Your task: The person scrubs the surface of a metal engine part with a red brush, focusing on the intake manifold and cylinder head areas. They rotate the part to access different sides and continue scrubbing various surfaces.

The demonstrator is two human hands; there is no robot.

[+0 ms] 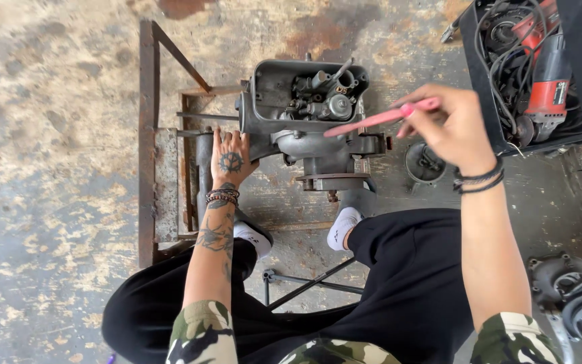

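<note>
Nearest the camera, the person sits on a low stool with black trousers and white socks, feet set on the stained concrete floor (48, 168). Just beyond the knees, the left hand (230, 160) lies flat with its fingers spread and released, pressing against the left flank of a grey engine casing (308, 128) that rests on a rusty steel frame (148, 141). The right hand (451, 128) is raised to the right of the casing, fingers clenched around the end of a pink-handled brush (378, 118) — its far tip reaches over the casing's middle, near the carburettor parts in the open top. The casing looks like cast metal: heavy, stiff, probably greasy, best gripped by its solid outer walls rather than the small fittings. The brush is light and rigid. Farther right, a black crate (486, 81) holds a red power tool (547, 74) and cables.
</note>
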